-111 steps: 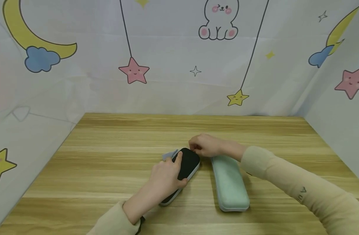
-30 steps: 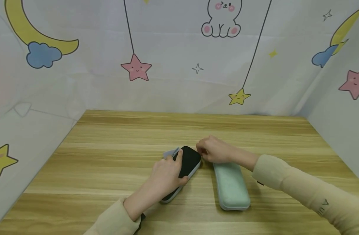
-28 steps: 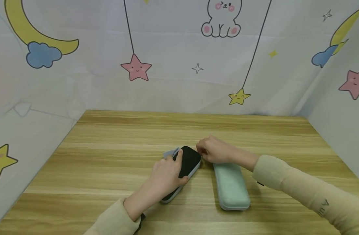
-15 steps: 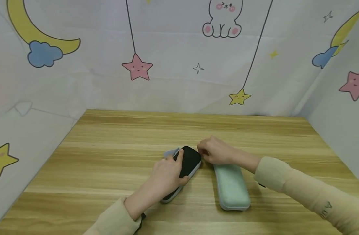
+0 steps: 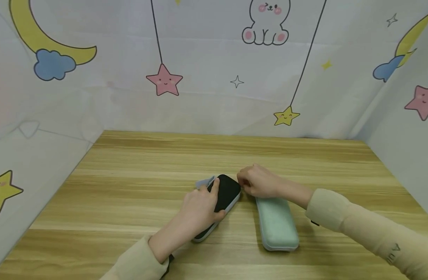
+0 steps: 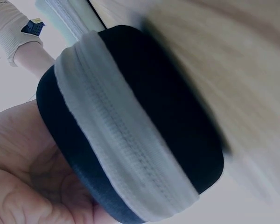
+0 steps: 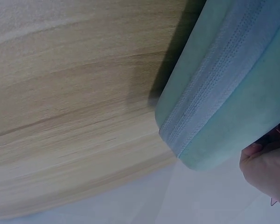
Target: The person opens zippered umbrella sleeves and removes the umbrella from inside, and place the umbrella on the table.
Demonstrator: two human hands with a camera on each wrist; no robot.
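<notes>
Step in hand, by my read: prob. working the zip on the black zip case (image 5: 225, 192), w/ L hand (image 5: 200, 208) bracing and R hand (image 5: 258, 181) busy at the far corner. Opening or closing, can't tell; no slider or pull visible. In the L wrist view the grey zip band (image 6: 121, 135) looks joined on the end shown, no gap. Next move prob. calls for firm, level pressure from L hand so the case doesn't skid, & R hand drawing smoothly along the seam, w/o bumping the mint zip case (image 5: 278, 223).

Positions: black case lies flat on the wood-grain surface (image 5: 147, 167), slanted, far end toward the R. L hand is clamped across its near half, index finger straight along the top, thumb down the R side; other fingers mostly hidden. R hand is right at the far R corner, fingers bent in; touching is likely, but can't tell if it's pinching anything b/c the fingertips are hidden. Hands are apart, far end of the case btwn them.

Mint case sits to the R, apart from the black one, its far end under R hand; contact there unclear. Grey-blue tab (image 5: 204, 182) sticks out L of the black case, near its far end, just beyond L hand's knuckles.
</notes>
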